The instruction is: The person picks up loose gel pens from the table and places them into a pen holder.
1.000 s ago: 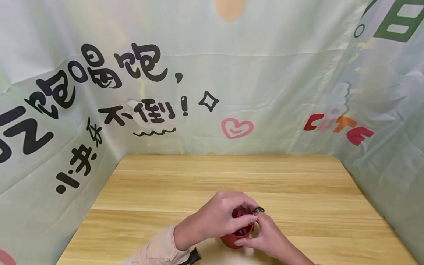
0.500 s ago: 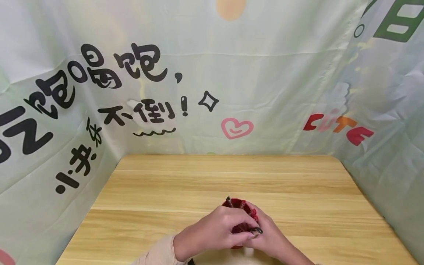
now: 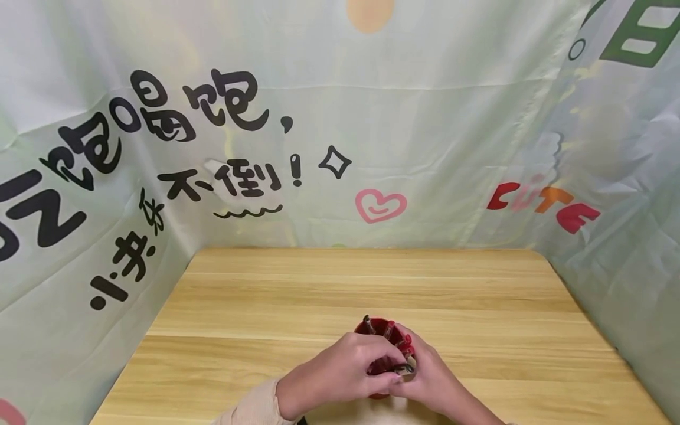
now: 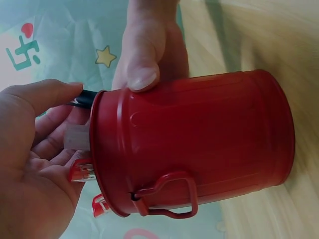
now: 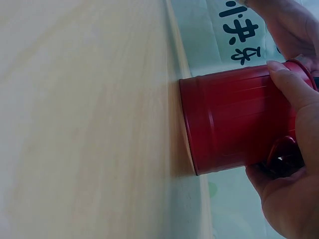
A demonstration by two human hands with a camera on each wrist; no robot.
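A red metal pail-shaped pen holder [image 4: 214,129] with a wire side handle stands on the table, with several pens in it. My right hand [image 3: 432,378] grips it by the upper side; in the right wrist view its thumb [image 5: 288,82] lies along the red wall. My left hand [image 3: 345,369] reaches over the rim and pinches a black-capped pen [image 3: 404,369] at the near right. Red-capped pens [image 3: 407,343] and another dark-ended pen [image 3: 368,321] stick up beside it. A whitish, translucent end [image 4: 77,137] shows in the left wrist view. Their lower parts are hidden inside.
The light wooden table [image 3: 255,295] extends around the pen holder. A printed fabric backdrop [image 3: 451,130] with lettering rises behind the table and along its left and right sides.
The black-capped pen in my left hand has come down and nearer, to the rim's near right. My right hand has shifted from the rim to the holder's side, and more pens now show.
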